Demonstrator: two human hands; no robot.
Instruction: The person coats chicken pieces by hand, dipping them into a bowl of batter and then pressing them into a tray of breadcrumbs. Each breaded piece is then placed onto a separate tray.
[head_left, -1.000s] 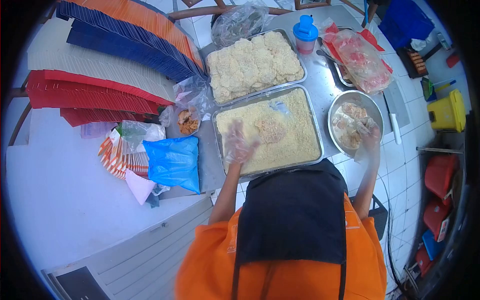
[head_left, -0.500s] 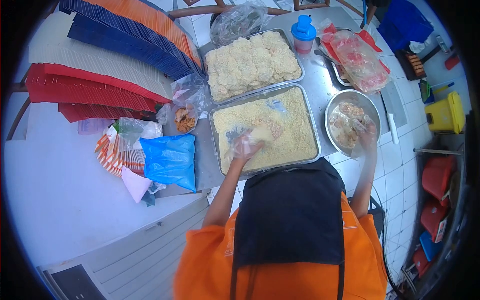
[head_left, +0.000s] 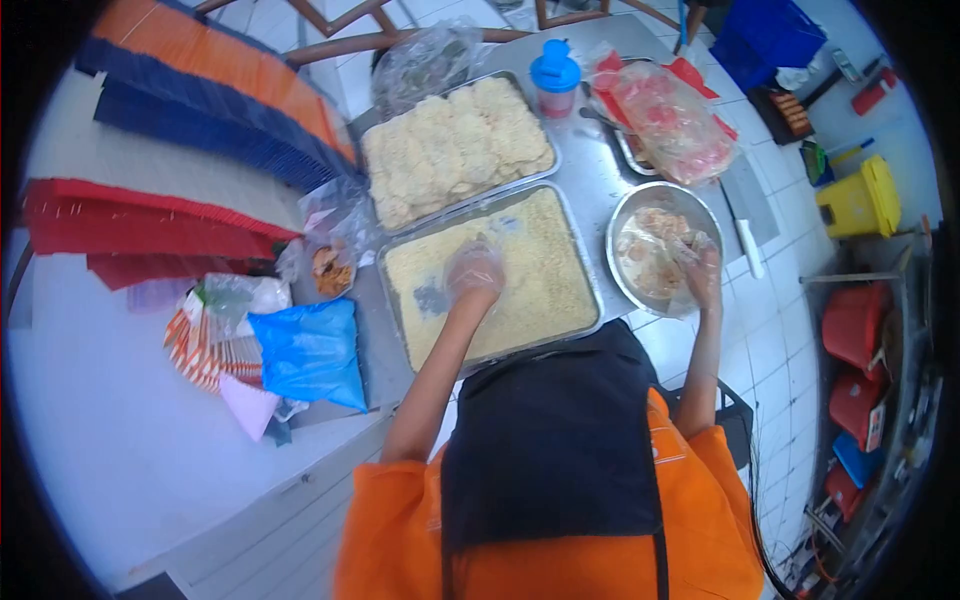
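My left hand [head_left: 474, 272], in a clear plastic glove, presses down on the pale crumbs in the near metal tray [head_left: 592, 290]. Its fingers and whatever lies beneath them are hard to make out. A steel bowl [head_left: 612, 262] to the right holds pinkish pieces in milky liquid [head_left: 650, 250]. At its right rim is my right hand [head_left: 702, 268], also gloved, with its fingertips over the bowl's contents; whether it holds a piece is unclear. Behind the near tray, a second tray [head_left: 552, 165] is piled with crumb-coated pieces [head_left: 460, 145].
A blue-lidded cup [head_left: 555, 80], a bag of pink pieces [head_left: 670, 120] and a white-handled knife [head_left: 748, 245] lie beyond the bowl. Left are a blue bag [head_left: 312, 352], a bag of brown pieces [head_left: 332, 270] and stacked folded cards [head_left: 150, 220].
The view has shifted, so things sit further left. My left hand now rests flatter on the crumbs, and the pinkish patch near it no longer shows. My right hand stays at the bowl.
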